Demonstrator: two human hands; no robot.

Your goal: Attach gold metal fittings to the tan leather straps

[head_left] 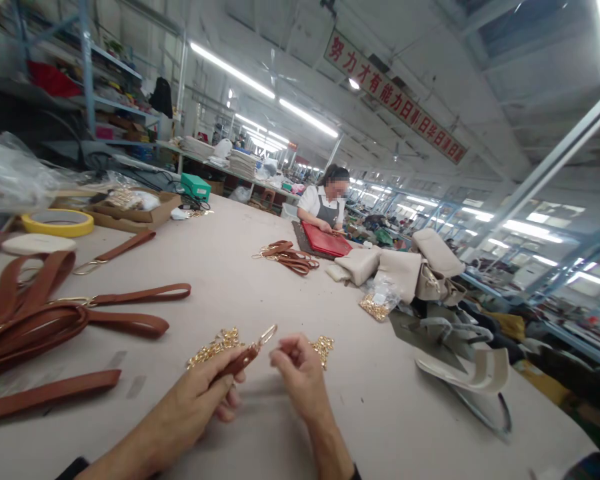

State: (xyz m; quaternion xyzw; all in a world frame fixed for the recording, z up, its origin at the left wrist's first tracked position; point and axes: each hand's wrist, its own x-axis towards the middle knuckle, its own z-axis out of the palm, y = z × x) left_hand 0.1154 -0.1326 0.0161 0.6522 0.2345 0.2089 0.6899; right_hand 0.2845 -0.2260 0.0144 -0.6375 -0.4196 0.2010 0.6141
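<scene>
My left hand [203, 390] is closed on the end of a brown leather strap [240, 361] with a gold clasp [267, 334] sticking out toward the right. My right hand [300, 373] is pinched close to the clasp; what its fingers hold is too small to make out. A pile of gold metal clasps [215, 345] lies on the table just beyond my left hand, and a smaller gold pile [324, 347] lies beyond my right hand.
More brown straps [55, 320] lie at the left on the grey table [230, 267]. A yellow tape roll [57, 223] and cardboard box [140, 210] sit far left. Beige bags [410, 267] and a bag of gold parts [377, 303] lie right. A person [325, 203] works on a red piece [326, 241] across the table.
</scene>
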